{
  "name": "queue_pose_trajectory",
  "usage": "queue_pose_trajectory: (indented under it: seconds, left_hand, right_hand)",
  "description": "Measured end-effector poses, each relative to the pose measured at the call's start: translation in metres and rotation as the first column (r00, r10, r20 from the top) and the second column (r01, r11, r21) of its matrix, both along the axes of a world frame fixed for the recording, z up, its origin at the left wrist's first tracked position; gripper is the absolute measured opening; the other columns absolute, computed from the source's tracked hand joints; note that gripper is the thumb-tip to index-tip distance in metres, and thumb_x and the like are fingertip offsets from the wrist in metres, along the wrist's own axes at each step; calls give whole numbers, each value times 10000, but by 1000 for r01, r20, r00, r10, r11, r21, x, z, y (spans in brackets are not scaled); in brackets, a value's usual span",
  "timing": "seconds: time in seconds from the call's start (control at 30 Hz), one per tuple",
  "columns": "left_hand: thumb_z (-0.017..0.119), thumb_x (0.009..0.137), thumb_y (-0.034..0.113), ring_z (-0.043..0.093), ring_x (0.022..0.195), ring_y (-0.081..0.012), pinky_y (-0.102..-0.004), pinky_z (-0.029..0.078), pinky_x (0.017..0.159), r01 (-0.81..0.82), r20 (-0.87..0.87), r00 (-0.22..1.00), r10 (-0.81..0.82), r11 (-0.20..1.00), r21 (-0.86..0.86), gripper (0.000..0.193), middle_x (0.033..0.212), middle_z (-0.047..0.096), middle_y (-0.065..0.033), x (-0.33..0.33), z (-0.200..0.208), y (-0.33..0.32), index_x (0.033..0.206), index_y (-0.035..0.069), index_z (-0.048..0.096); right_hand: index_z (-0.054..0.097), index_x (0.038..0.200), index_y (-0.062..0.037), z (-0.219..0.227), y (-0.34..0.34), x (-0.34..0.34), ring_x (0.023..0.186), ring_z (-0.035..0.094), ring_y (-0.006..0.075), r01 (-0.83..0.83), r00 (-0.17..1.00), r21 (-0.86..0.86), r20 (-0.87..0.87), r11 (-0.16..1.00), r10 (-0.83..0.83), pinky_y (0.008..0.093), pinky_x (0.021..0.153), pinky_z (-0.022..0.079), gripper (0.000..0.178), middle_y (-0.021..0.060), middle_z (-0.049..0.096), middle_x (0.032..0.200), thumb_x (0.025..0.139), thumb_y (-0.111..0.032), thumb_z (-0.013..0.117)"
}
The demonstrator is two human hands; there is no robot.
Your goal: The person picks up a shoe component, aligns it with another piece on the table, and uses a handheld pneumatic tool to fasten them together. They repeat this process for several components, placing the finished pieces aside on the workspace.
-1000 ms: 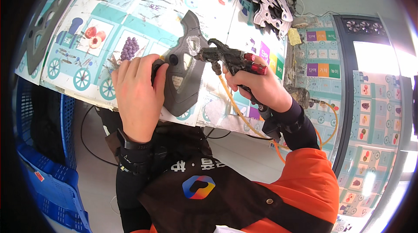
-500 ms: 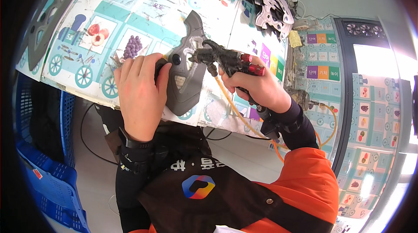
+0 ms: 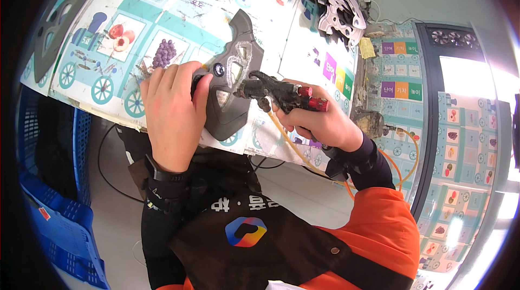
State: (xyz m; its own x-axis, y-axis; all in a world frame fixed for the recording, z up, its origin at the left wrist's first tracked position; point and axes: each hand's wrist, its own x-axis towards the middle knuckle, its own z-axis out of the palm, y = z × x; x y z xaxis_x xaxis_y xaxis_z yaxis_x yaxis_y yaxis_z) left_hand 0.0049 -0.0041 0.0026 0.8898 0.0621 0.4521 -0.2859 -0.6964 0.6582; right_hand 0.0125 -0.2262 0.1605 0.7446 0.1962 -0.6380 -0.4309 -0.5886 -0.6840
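A dark grey curved plastic panel (image 3: 230, 119) with cut-out openings lies on the covered table, near its front edge. My left hand (image 3: 174, 108) is closed at the panel's left side, thumb and fingers around a black piece there; just beside it a round black knob-like part sits on the panel. My right hand (image 3: 322, 119) is wrapped round a dark, stained spray gun (image 3: 279, 94) with red knobs at its rear. Its nozzle points left, close above the panel's lower opening. Pale, wet-looking streaks run around the openings. My right fingers are partly hidden behind the gun.
A similar grey panel (image 3: 62, 24) lies at the table's far left. Several black and pale parts (image 3: 338, 11) are piled at the back right. An orange-yellow hose (image 3: 292, 144) hangs from the gun. Blue plastic crates (image 3: 59, 214) stand below left.
My right hand has brought the spray gun down toward me along the panel, from the upper opening to the lower one. Pale streaks show more around the openings. My left hand stays nearly in place.
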Motion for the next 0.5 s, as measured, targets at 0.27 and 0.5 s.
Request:
queue_pose_trajectory:
  seconds: [0.27,0.5]
  left_hand:
    - [798,963,177,651,944,-312,-437,457,858,-2,-10,1000,2,1000,-8,212,1008,741,-76,0,2,1,1135,79,724]
    - [796,967,173,651,942,-317,-437,451,848,10,-14,1000,-10,1000,-14,218,1005,737,-79,0,2,1,1145,77,714]
  right_hand:
    - [678,1064,-19,-4,-1,-6,528,463,22,-13,998,-53,53,999,16,236,512,362,197,-14,635,753,881,-44,611]
    - [678,1071,-19,-2,13,-1,519,448,24,-27,997,-27,68,999,29,243,508,344,198,-23,620,736,884,-56,624]
